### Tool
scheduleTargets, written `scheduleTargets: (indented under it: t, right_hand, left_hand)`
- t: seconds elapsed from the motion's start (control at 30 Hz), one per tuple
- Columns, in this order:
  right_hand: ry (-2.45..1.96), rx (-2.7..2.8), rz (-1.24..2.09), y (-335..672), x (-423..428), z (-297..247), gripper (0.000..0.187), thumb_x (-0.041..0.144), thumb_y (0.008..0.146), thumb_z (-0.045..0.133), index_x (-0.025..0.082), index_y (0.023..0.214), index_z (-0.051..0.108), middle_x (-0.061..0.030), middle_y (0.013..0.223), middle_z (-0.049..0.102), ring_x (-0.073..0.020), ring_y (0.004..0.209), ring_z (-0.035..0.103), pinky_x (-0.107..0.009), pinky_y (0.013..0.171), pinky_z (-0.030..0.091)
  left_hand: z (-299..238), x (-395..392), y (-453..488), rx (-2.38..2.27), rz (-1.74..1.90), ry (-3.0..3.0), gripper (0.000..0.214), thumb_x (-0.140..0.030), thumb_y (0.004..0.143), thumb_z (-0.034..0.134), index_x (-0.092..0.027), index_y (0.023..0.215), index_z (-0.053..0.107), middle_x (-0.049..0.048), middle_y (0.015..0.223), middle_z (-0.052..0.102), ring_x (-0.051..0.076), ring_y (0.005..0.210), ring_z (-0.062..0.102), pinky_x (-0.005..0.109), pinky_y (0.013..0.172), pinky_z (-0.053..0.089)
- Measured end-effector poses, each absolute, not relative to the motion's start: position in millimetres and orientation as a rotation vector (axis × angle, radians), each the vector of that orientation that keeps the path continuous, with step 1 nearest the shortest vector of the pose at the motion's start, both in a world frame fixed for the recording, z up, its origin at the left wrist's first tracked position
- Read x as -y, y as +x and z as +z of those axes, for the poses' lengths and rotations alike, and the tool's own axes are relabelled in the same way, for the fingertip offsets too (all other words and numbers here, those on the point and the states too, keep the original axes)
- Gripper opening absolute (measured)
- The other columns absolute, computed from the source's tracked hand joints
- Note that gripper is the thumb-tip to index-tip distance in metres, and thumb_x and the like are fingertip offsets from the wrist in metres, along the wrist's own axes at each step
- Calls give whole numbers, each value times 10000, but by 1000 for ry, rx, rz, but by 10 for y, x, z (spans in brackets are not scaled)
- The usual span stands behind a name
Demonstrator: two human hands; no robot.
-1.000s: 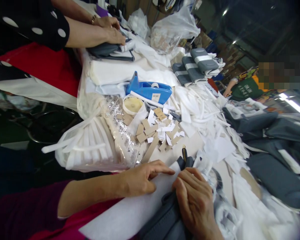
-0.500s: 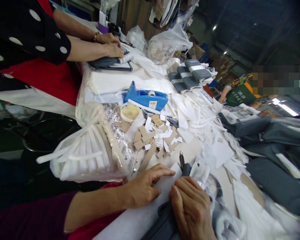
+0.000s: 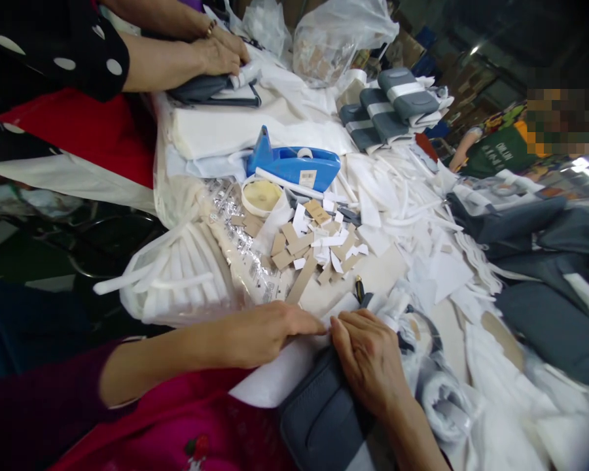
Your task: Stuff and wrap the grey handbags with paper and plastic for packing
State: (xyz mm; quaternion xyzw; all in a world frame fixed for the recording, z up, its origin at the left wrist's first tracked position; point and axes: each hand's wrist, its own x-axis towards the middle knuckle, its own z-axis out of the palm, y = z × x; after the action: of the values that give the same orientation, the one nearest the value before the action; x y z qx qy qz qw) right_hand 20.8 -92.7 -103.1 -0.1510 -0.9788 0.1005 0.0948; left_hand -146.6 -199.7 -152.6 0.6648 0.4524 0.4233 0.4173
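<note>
A dark grey leather bag (image 3: 319,409) with a stitched edge lies before me, low in the view. My right hand (image 3: 368,356) is closed over its upper part, fingers curled and thumb pointing toward my other hand. White sheet material (image 3: 275,376) lies beside the bag, under my left hand (image 3: 269,333). The left fingers are drawn together at the sheet's upper part, with the index fingertip almost touching the right hand; the left thumb is hidden. A dark strap end with a gold-coloured metal tip (image 3: 359,289) sticks up just beyond my right hand.
Cardboard scraps (image 3: 314,242), a tape roll (image 3: 262,196) and a blue tape dispenser (image 3: 294,167) lie ahead. White foam strips fill a plastic bag (image 3: 177,275) at left. Grey wrapped bags (image 3: 387,104) are stacked beyond. A co-worker's hands (image 3: 220,55) work at upper left.
My left hand has moved in against the right, its spread fingers now drawn together on the white sheet. More of the grey bag shows. The view has tipped downward.
</note>
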Motion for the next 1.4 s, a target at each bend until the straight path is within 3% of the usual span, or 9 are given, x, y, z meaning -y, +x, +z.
scheduleTargets:
  t: [0.13,0.2,0.37,0.6,0.77,0.97,1.1,1.27,1.4]
  right_hand:
    - [-435,2925,276,223,908,-1062,402,186,965,381,192,566,431,11,554,460,-115,519,408,-297,643,341]
    - [-443,2924,279,232,903,-1075,397,189,962,392,193,566,425,12,554,455,-116,521,405,-297,641,341]
    - [-448,2909,320,234,895,-1089,371,172,951,411,194,583,449,13,559,464,-118,537,434,-298,657,361]
    - [-420,2857,442,203,876,-1020,280,189,940,429,191,672,511,-41,758,544,-159,721,484,-314,689,381]
    - [-403,2805,410,257,876,-960,198,170,935,444,200,740,452,4,688,471,-148,654,441,-313,642,334]
    - [-407,2745,447,300,887,-936,107,152,941,442,201,917,534,-18,770,545,-153,692,480,-302,632,335]
    - [-296,2801,451,306,864,-908,168,214,940,482,193,794,564,-30,765,548,-153,690,466,-314,658,328]
    - [-224,2815,436,338,821,-862,306,321,944,490,192,675,559,-14,674,515,-148,656,445,-322,660,306]
    - [-193,2814,417,342,806,-869,384,367,936,502,190,594,503,-5,621,485,-147,636,428,-326,658,287]
  left_hand:
    - [-1540,2491,-1705,-1063,952,1819,593,5,866,331,-245,1397,421,73,1472,397,205,1358,358,383,1145,272]
    - [-1603,2598,-1686,-1016,1020,1806,540,-34,895,332,-239,1380,448,95,1458,415,222,1347,376,396,1137,289]
    - [-1745,2512,-1409,-1123,1340,1558,323,-161,943,388,-209,1094,670,126,1164,621,208,1095,581,328,959,464]
    - [-1599,2309,-1189,-1323,1289,1179,31,-177,834,581,-156,848,599,9,759,618,122,698,580,211,660,456]
    - [-1481,2193,-1146,-1360,1183,1117,70,-194,793,594,-165,841,551,-31,677,564,96,598,521,197,554,388]
    - [-1386,2035,-1042,-1530,1113,1261,79,-185,776,569,-191,851,546,-59,615,491,88,554,449,208,520,320]
    - [-1311,2013,-1026,-1584,1082,1278,50,-240,842,540,-196,866,535,-52,626,501,96,563,455,213,522,324]
    - [-1349,2214,-937,-1533,1266,1223,183,-365,935,468,-196,901,527,-25,725,554,117,665,529,221,604,412]
    - [-1466,2390,-730,-1602,1469,1452,255,-380,877,588,-196,1049,547,25,895,568,160,841,560,268,755,464]
